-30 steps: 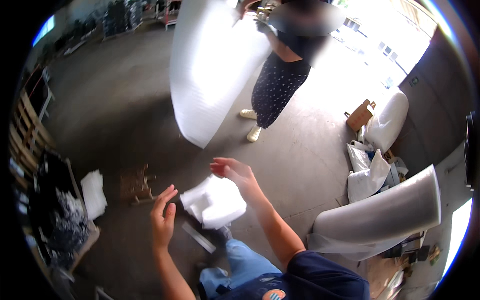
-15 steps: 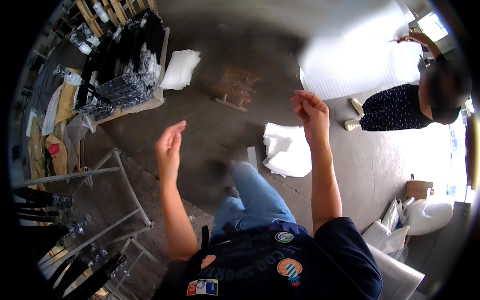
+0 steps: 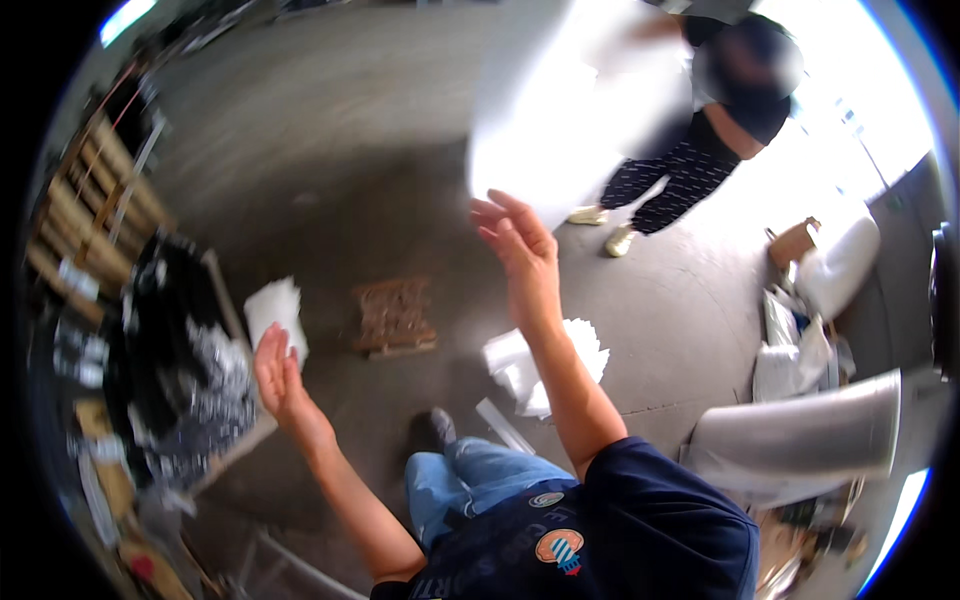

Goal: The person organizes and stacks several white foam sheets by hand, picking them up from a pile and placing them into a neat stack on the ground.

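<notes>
My left hand [image 3: 283, 378] is raised over the floor with its fingers stretched out and nothing in it. Behind its fingertips, on the floor, lies a small stack of white sheets [image 3: 275, 303]. My right hand [image 3: 522, 260] reaches forward, palm open and fingers apart. Its fingertips overlap the lower edge of a large white sheet [image 3: 540, 130]; whether they touch it I cannot tell. Another person [image 3: 740, 85] at the far right has an arm stretched towards that sheet, their hand blurred. Below my right forearm sits a crumpled pile of white sheets [image 3: 512, 362].
A small wooden rack [image 3: 393, 315] stands on the floor ahead. At left are black plastic-wrapped goods [image 3: 165, 370] and wooden pallets [image 3: 100, 220]. To the right lie a large translucent roll [image 3: 790, 440], white bags [image 3: 840, 260] and a cardboard box [image 3: 795, 243]. A narrow white strip [image 3: 503, 425] lies near my feet.
My view has turned to the right. My right hand's curled fingers have spread. The large white sheet and the other person now appear further left, the sheet behind my right fingertips.
</notes>
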Motion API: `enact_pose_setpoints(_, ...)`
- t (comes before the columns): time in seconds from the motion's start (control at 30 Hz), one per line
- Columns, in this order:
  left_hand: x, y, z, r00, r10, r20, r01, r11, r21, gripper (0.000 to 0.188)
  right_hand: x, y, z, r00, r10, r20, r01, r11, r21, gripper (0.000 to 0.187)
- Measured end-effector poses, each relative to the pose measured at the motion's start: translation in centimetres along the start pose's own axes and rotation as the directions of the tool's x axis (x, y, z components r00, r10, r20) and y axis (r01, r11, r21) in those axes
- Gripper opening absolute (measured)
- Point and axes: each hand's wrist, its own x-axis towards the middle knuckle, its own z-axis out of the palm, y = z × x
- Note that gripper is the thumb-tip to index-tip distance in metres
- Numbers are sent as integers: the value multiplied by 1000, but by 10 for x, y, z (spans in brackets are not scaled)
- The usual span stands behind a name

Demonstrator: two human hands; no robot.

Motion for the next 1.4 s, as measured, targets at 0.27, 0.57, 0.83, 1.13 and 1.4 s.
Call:
enact_pose_setpoints(0.27,-4,-42,179,814,-212,541,254,967,-2,60,-25,46,-2,994,42,-99,-46,998,-39,72)
enact_pose_setpoints(0.57,46,-153,17,335,-450,828,73,889,453,35,-134,-33,-142,770,65,-635,-226,958,-176,67)
enact_pose_setpoints(0.83,74,-244,-126,245,-707,663,-129,654,745,22,-287,-59,-88,394,8,-919,-231,969,-90,53)
enact_pose_setpoints(1.13,30,-143,88,-176,-386,906,-535,810,241,33,-319,-117,-74,379,-221,-899,-130,949,-288,42)
enact_pose_setpoints(1.4,-49,76,152,-54,258,965,-116,958,-263,27,-311,-197,-65,577,-531,-620,2,761,-649,41)
